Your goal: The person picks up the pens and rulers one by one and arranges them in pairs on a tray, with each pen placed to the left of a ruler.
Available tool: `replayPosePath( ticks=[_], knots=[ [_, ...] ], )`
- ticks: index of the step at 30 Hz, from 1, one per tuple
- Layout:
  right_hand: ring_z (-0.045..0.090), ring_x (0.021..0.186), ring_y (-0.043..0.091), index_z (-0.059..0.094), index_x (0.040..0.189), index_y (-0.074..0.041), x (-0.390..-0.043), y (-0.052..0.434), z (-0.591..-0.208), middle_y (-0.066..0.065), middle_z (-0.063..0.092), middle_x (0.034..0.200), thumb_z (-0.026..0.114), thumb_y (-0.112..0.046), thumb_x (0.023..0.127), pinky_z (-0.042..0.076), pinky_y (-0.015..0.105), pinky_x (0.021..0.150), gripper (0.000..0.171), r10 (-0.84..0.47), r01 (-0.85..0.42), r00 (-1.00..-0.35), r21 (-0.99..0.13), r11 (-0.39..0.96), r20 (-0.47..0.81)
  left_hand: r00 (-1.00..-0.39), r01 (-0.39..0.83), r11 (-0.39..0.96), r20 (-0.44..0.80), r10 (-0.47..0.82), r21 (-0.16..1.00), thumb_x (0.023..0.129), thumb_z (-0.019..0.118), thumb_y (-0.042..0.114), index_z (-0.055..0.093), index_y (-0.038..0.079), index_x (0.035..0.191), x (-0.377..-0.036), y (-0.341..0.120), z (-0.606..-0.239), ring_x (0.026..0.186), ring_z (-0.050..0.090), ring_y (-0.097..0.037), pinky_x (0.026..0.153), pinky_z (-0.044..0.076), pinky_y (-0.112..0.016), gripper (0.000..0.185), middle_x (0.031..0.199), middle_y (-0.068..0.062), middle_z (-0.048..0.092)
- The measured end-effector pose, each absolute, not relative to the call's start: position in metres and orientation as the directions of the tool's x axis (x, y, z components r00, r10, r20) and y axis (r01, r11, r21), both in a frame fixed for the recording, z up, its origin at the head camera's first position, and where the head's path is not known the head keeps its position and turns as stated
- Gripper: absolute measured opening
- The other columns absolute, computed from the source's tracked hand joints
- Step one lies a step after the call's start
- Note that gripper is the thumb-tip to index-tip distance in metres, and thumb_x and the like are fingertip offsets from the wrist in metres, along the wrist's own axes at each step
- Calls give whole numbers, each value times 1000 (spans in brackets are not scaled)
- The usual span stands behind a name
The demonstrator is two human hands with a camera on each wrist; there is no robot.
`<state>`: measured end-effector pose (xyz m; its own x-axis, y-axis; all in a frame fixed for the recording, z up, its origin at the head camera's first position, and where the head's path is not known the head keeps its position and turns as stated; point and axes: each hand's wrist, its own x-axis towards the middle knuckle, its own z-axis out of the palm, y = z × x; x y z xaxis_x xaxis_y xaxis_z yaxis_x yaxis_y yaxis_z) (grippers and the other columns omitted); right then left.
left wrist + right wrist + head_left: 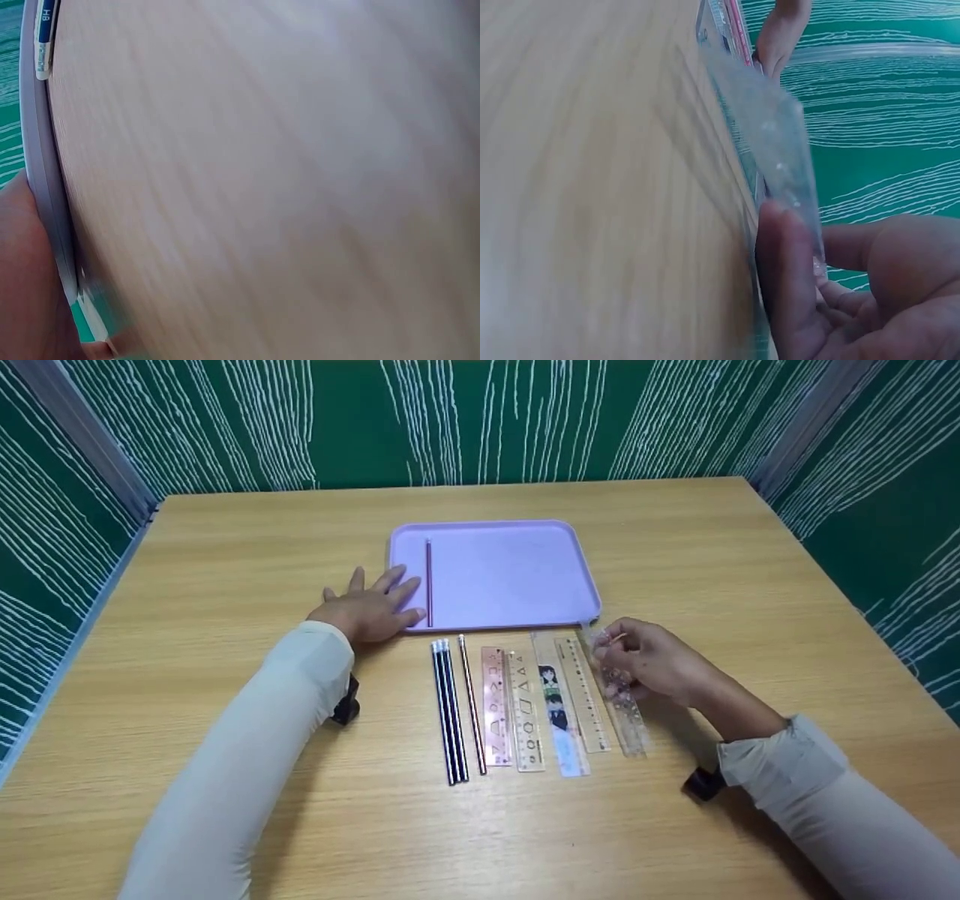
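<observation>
My left hand (367, 611) rests with spread fingers on the left rim of a lilac tray (517, 577). Near its fingertips a dark red pencil (429, 592) lies in the tray. Thumb and fingers of my right hand (664, 664) pinch a clear ruler with a pinkish pattern (628, 720). In the right wrist view that clear ruler (769, 127) is tilted up off the table. Left of it lie a clear ruler (587, 705), a ruler with cartoon figures (564, 742), a clear stencil ruler (528, 712) and a pink stencil ruler (496, 712).
Dark striped pencils (450, 720) lie side by side in front of the tray, with a reddish-brown pencil (472, 709) just to their right. All sit on a wooden table (480, 840). Green walls with white streaks (480, 420) stand behind and at both sides.
</observation>
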<state>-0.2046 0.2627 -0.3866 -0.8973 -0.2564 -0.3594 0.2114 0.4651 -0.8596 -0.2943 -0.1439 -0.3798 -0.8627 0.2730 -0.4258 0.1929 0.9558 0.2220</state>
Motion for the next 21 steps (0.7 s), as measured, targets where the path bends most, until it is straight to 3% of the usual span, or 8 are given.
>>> replayPosePath(
  ticks=[7,12,17,21],
  knots=[
    [71,65,26,35,125,-12,-204,260,-391,8,59,96,46,-35,110,62,42,60,30,-310,248,-876,-897,366,-368,-861,199,953,-423,282,229,97,28,78,1,51,160,-294,-145,-379,155,-20,-46,113,-8,-82,74,172,15,-15],
    [73,69,25,33,132,-15,-204,259,-391,5,61,98,46,-24,109,63,39,61,28,-326,301,-858,-903,306,-397,-860,193,952,-427,281,237,97,28,78,0,51,160,-294,-146,-379,155,-21,-46,112,-9,-82,75,171,16,-16],
    [71,78,21,30,145,-16,-204,259,-389,12,60,108,59,-4,97,62,32,61,58,-357,312,-847,-913,263,-393,-859,191,952,-428,281,240,96,28,79,0,52,160,-295,-146,-379,155,-21,-45,112,-10,-82,75,171,16,-16],
    [72,85,24,26,152,-18,-205,257,-388,15,53,119,63,-4,97,64,35,64,67,-390,275,-849,-928,249,-356,-860,187,953,-429,276,238,95,28,80,-1,53,159,-294,-146,-380,155,-21,-45,113,-10,-81,75,171,17,-16]
  ],
)
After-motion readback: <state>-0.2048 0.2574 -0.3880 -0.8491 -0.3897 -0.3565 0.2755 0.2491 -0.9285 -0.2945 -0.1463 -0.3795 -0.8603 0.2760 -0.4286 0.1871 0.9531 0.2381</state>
